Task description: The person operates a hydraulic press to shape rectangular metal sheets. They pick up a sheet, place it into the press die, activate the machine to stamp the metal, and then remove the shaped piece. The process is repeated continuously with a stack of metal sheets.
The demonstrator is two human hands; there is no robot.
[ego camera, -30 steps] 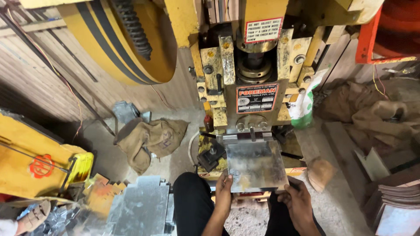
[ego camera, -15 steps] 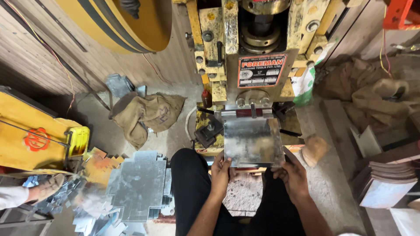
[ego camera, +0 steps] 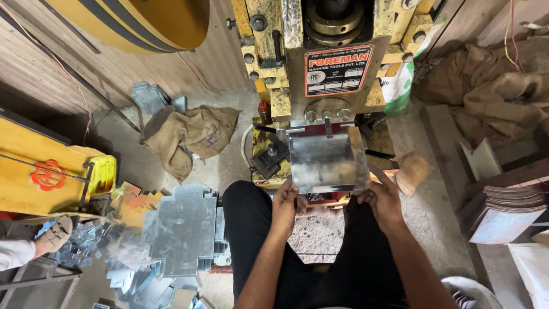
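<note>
A: Where is the metal sheet (ego camera: 327,161) right now?

B: It lies flat on the bed of the yellow press (ego camera: 326,68), at about twelve o'clock from the person's lap, with its far edge tucked under the red guard below the ram.

A: And the hands?

B: Both are grasping it. The left hand (ego camera: 284,201) pinches the near left corner, at roughly seven o'clock of the sheet; the right hand (ego camera: 382,197) closes on the near right corner, at about five o'clock. Fingers are curled around the edge, not flat on top.

A: Why hold it from the near edge only?

B: My guess is that it keeps the hands on the person's side, away from the tool, while the two corner grips stop the sheet from twisting.

A: Which way does it point?

B: It looks nearly square, so I can't call a long axis with certainty. Its sides run close to the six-to-twelve line, turned very slightly, and the shiny face is up.

A: Anything else around?

B: A stack of cut sheets (ego camera: 186,229) lies on the floor at nine o'clock of the knees, a burlap sack (ego camera: 191,134) at ten o'clock, and another pile of plates (ego camera: 503,212) at three o'clock.
</note>
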